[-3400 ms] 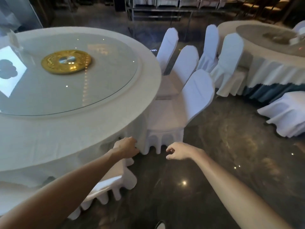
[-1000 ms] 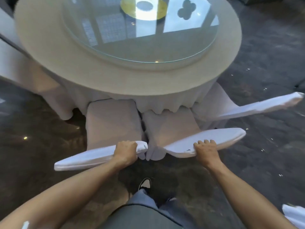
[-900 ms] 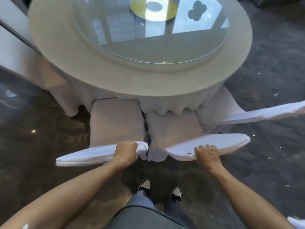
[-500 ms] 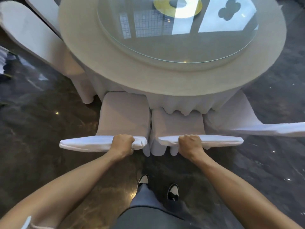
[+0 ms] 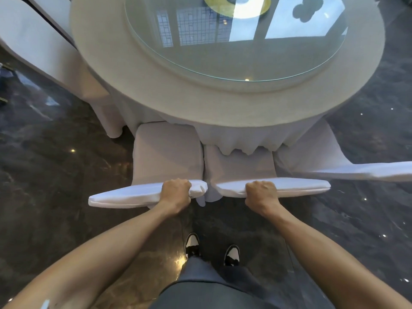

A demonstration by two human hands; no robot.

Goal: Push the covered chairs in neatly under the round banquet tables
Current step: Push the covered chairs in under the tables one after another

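Observation:
Two white-covered chairs stand side by side at the near edge of a round banquet table [image 5: 124,70] with a white cloth and a glass turntable. My left hand [image 5: 176,192] grips the top of the left chair's back [image 5: 124,196]. My right hand [image 5: 262,191] grips the top of the right chair's back [image 5: 298,186]. The left chair's seat [image 5: 167,157] lies mostly outside the table's rim. The right chair's seat [image 5: 236,166] sits partly under the hanging cloth.
A third covered chair [image 5: 356,170] stands at the right, its back angled toward me. Another covered chair [image 5: 38,45] leans at the table's left side. My feet [image 5: 211,248] stand on dark polished floor just behind the two chairs.
One second ago the right chair's back was angled away; it has swung round in line with the left one, and both seats now sit square to the table edge.

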